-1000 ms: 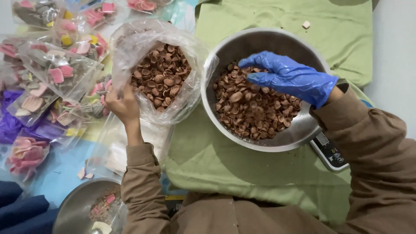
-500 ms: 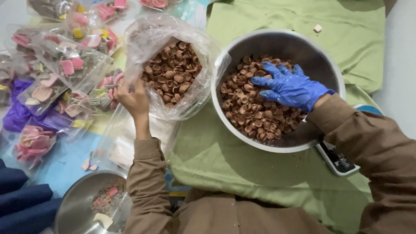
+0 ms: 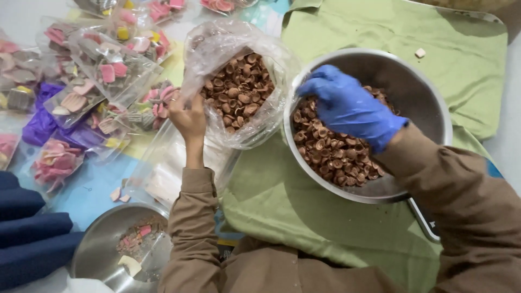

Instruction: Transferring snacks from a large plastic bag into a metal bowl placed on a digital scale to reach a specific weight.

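Packets (image 3: 81, 97) of pink and yellow pieces in clear plastic are spread over the left of the counter (image 3: 87, 190), with a purple wrapper (image 3: 40, 122) among them. Folded dark blue cloth (image 3: 27, 239) lies at the lower left edge, and beside it a small steel bowl (image 3: 92, 255) holding pink and white scraps is seen. A few loose pink chips (image 3: 119, 194) lie just above that bowl.

Further right, the left hand (image 3: 189, 116), bare, is closed on the near rim of a clear bag (image 3: 214, 46); the plastic is pinched between thumb and fingers so that the mouth is held open. The bag is filled with small brown cup-shaped shells (image 3: 239, 89), which lie just beyond and to the right of that grip.

A green cloth (image 3: 336, 244) covers the right of the counter. On it a large steel bowl (image 3: 429, 103) is set, touching the bag's right side. The right hand (image 3: 347, 106), in a blue glove, is laid in the bowl on more of the same shells (image 3: 331, 157), fingers bent and pointing toward the bag. Whether shells are enclosed in this grip cannot be told. Most of the bowl's shells lie below and toward the wearer from the glove.
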